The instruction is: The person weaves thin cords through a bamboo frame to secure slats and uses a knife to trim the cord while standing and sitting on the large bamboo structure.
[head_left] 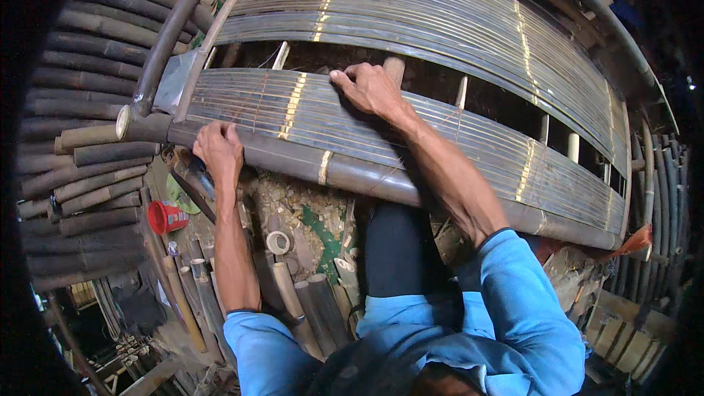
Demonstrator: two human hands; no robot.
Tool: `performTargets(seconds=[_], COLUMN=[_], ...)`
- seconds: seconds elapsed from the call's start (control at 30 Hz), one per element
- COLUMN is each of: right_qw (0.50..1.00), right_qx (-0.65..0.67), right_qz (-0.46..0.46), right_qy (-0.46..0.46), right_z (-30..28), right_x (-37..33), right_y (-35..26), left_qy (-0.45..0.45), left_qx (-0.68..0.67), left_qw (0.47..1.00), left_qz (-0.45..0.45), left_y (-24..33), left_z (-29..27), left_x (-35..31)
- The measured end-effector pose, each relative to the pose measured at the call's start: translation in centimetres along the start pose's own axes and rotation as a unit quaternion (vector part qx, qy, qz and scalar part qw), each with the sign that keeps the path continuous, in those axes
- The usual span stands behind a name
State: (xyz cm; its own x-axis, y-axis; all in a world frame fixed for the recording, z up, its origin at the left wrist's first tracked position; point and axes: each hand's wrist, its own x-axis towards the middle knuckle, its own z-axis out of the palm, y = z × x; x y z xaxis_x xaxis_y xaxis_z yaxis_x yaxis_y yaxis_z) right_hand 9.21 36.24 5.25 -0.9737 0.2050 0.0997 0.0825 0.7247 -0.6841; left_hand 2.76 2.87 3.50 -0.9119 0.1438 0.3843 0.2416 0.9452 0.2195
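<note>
A bamboo frame spans the middle of the scene, its dark slats lying in a near panel point(246, 99) and a far panel point(418, 7) with an open gap between. The left hand point(220, 148) rests with bent fingers on the near pole point(359, 176), toward its left end; whether it grips is unclear. The right hand point(372, 90) lies at the far edge of the near panel, fingers curled toward the gap, and I cannot tell whether it grasps a slat. Just beside it a round bamboo stub point(394, 68) stands in the gap, with pale crosspieces point(461, 93) farther right, while the right forearm covers part of the near panel. Dark poles point(92, 73) lie stacked at the left; nearer are a red tub point(167, 216), a bamboo ring point(278, 242) and cut bamboo lengths point(320, 308) crowding the ground between the left forearm and the person's legs.
</note>
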Motion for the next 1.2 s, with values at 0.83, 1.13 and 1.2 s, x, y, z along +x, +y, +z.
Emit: performTargets(seconds=[0.83,1.13,1.2], right_qw=[0.963,0.982,0.986], right_qx=[0.060,0.067,0.086], right_qz=[0.188,0.153,0.117], right_qy=[-0.181,-0.085,-0.079], right_z=[8.9,8.0,7.8], right_x=[12.7,11.2,10.9], right_y=[-4.6,-5.0,-4.7], left_qy=[-0.167,-0.300,-0.181], left_qx=[-0.096,-0.064,-0.045], left_qw=[0.978,0.950,0.979], left_qz=[0.076,0.050,0.082], left_y=[4.5,8.8,8.7], left_z=[5.2,6.3,5.0], left_x=[18.7,16.8,16.2])
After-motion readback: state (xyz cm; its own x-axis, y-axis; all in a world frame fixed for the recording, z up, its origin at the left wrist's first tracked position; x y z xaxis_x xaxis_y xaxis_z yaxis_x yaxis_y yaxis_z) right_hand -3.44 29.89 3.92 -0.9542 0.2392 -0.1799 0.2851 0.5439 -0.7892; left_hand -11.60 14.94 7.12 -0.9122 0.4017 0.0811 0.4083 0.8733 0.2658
